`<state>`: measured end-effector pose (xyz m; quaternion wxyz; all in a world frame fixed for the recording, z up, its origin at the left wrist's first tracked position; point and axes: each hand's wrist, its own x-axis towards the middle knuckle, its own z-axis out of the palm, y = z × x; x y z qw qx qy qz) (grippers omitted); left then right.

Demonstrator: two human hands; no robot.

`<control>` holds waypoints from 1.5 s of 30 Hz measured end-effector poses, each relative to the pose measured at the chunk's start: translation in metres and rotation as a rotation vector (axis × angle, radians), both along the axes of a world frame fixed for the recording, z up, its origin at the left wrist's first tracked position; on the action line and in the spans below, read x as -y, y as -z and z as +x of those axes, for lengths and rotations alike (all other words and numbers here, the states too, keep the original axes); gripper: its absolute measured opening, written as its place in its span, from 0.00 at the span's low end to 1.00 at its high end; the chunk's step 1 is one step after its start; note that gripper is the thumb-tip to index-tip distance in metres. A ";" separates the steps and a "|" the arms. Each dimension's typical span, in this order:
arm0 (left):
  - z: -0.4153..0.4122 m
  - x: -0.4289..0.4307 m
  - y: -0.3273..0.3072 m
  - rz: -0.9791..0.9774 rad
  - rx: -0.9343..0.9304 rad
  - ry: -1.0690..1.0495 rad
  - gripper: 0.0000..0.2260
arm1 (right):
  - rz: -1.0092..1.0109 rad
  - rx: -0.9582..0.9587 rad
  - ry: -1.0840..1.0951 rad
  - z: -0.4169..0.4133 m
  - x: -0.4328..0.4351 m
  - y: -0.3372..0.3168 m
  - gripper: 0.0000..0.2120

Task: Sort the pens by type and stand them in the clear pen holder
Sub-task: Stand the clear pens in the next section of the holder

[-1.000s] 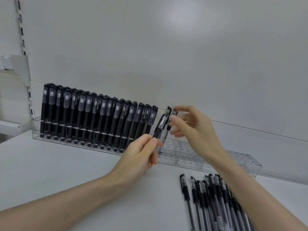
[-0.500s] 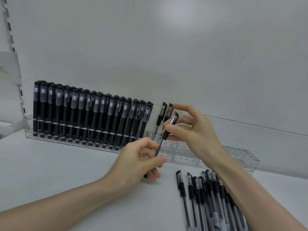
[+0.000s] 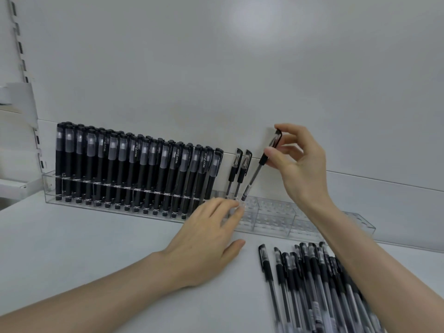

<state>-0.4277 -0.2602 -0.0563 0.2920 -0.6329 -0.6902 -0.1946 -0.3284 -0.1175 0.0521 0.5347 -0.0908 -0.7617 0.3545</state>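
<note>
1. The right hand (image 3: pixel 300 164) pinches a slim clear-barrelled pen with a black cap (image 3: pixel 257 175) at its cap end, thumb and fingers curled round it. That grip is firmly closed on the pen.
2. The pen leans, cap up and to the right. Its lower tip sits at the top face of the long clear plastic pen holder (image 3: pixel 336 222). I cannot tell whether the tip is inside a hole.
3. Just left of that tip, two matching slim black-capped pens (image 3: pixel 242 175) stand upright in the holder, side by side.
4. The left hand (image 3: pixel 204 241) lies flat with its fingers straight, and its fingertips (image 3: pixel 236 209) touch the holder's front edge below those two pens. That grip is open and holds nothing.
5. The holder's left stretch is packed with thick matte-black capped pens (image 3: pixel 134 174), standing in close rows and leaning slightly.
6. The holder's right stretch shows bare holes.
7. In front of the holder's right end, a loose bunch of slim black-capped pens (image 3: pixel 312 280) lies flat on the white bench (image 3: pixel 96 248), caps pointing towards the holder.
8. Behind the holder rises a plain white wall (image 3: pixel 216 68).
9. A white slotted shelf bracket (image 3: pixel 21 104) shows well to the holder's left.
</note>
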 end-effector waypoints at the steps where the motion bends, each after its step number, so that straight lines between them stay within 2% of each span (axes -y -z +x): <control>1: 0.000 0.000 0.000 -0.006 -0.008 -0.006 0.24 | 0.005 -0.001 0.002 -0.002 -0.002 0.002 0.18; 8: -0.002 -0.002 -0.002 -0.003 -0.051 -0.025 0.24 | 0.044 0.000 0.030 -0.006 -0.004 0.002 0.18; 14: -0.002 -0.002 -0.003 -0.022 -0.051 -0.037 0.24 | 0.088 0.142 0.051 -0.008 -0.004 0.018 0.16; 20: -0.001 -0.002 -0.003 -0.029 -0.018 -0.043 0.24 | 0.151 0.260 0.049 -0.007 -0.012 0.006 0.15; 29: 0.000 -0.001 -0.005 -0.042 0.007 -0.034 0.24 | 0.203 0.314 0.083 -0.009 -0.014 0.013 0.14; 40: 0.006 0.007 -0.018 -0.117 0.077 -0.032 0.21 | 0.174 0.319 0.115 0.001 -0.009 0.018 0.13; 45: 0.027 0.010 -0.037 -0.139 0.204 -0.047 0.17 | 0.216 0.411 0.142 0.030 -0.003 0.025 0.06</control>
